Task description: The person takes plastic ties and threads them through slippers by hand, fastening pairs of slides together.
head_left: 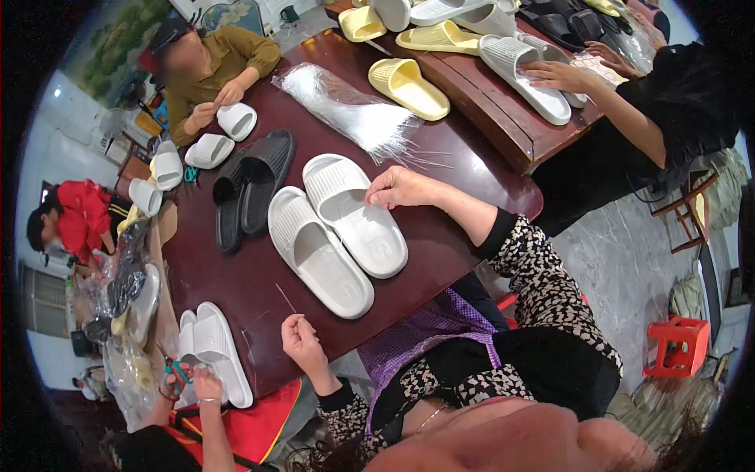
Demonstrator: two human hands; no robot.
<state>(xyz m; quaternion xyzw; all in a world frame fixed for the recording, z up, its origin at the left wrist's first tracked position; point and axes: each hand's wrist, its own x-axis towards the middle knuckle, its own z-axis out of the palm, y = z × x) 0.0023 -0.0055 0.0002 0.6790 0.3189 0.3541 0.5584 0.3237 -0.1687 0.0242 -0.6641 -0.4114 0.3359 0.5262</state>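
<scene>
Roughly between hands [401,189], white slippers [324,252]

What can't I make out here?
Head view:
Anything the right hand may pinch: hidden by its fingers.
Near end of the thin strand: hidden by the left hand.
Toe areas inside the central white slippers: covered by straps.
Part of a pale slipper: cut off by the top edge.

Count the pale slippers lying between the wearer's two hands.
2: the left slipper, and beside it the right slipper, whose strap is at the fingertips of the right hand. Neither is hidden; no other shows between the hands.
</scene>
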